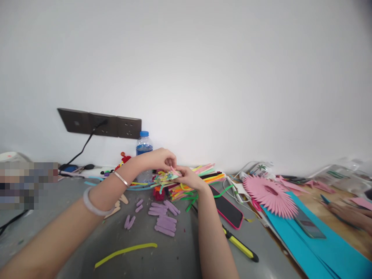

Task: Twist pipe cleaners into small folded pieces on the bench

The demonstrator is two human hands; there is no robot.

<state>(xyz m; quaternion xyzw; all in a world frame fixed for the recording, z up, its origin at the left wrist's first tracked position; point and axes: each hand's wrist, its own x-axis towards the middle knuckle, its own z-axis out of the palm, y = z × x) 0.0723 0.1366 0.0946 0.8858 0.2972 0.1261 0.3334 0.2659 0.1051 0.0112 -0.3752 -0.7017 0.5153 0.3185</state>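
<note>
Pink piece met from both sides at a bright heap of stems

The left hand is brought in from above, its wrist circled by a silver bracelet and, farther up the arm, a pale bangle. Its fingers are bent down toward the pink piece, while the right hand is held just beside it with fingers pointed left. The fingertips of the two hands are set close to each other; whether either set is clamped on the piece cannot be told at this size.

The pink piece is placed at the left part of the heap, near the wall. Behind the left hand, a blue-capped bottle is seen upright. Short purple pieces are spread in small groups on the grey surface, with a yellow-green strip laid nearer the front. Right of the right forearm, a pink-edged phone and a yellow-and-black cutter are laid. Farther right, a pink folded-paper ring is rested partly over blue sheets, on which another phone is also placed. At the far right edge, another person's hand is partly shown.
</note>
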